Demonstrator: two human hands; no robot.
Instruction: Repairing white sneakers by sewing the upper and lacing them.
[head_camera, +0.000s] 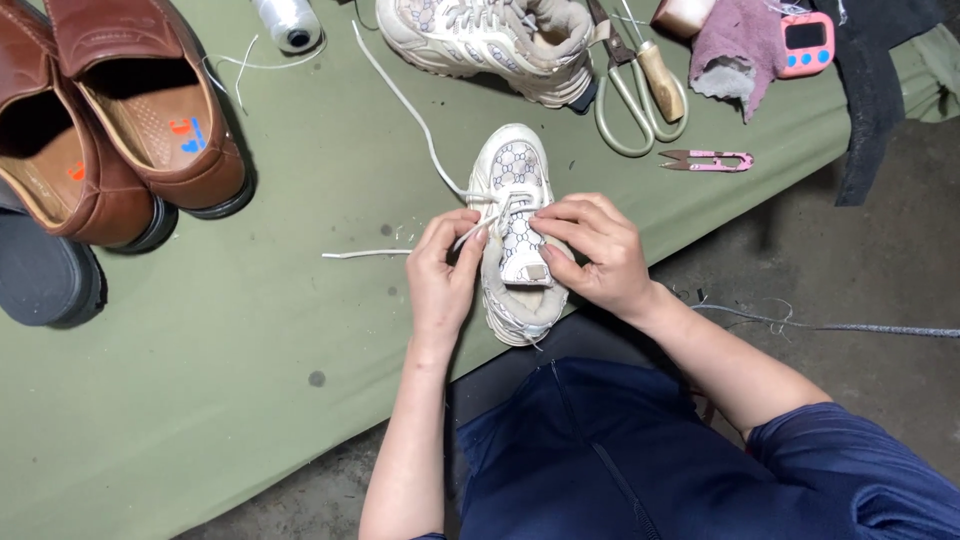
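- Our left hand (443, 272) pinches the white lace (420, 120) at the eyelets, fingers closed on it; loose end trails left across the surface (300, 330), other run goes up toward the far edge.
- Our right hand (597, 252) grips the small cream sneaker (515, 175) at the tongue, fingers curled over its right side, thumb on top.
- Sneaker lies toe away from us, heel at the near edge of the green surface, just above our dark blue lap.
- Its mate, 2nd cream sneaker (490, 40), sits on its side further back, well apart.
- Right of that: big scissors (630, 110) w/ a wooden-handled tool (662, 80) lying across them, pink thread snips (712, 160) near, pink cloth (735, 45) & small pink timer (806, 44) beyond.
- Far left: pair of brown leather shoes (120, 120), touching side by side, a dark sole (45, 275) partly under them; spool of white thread (288, 22) at top.
- Grey cord (860, 327) on the floor at right.
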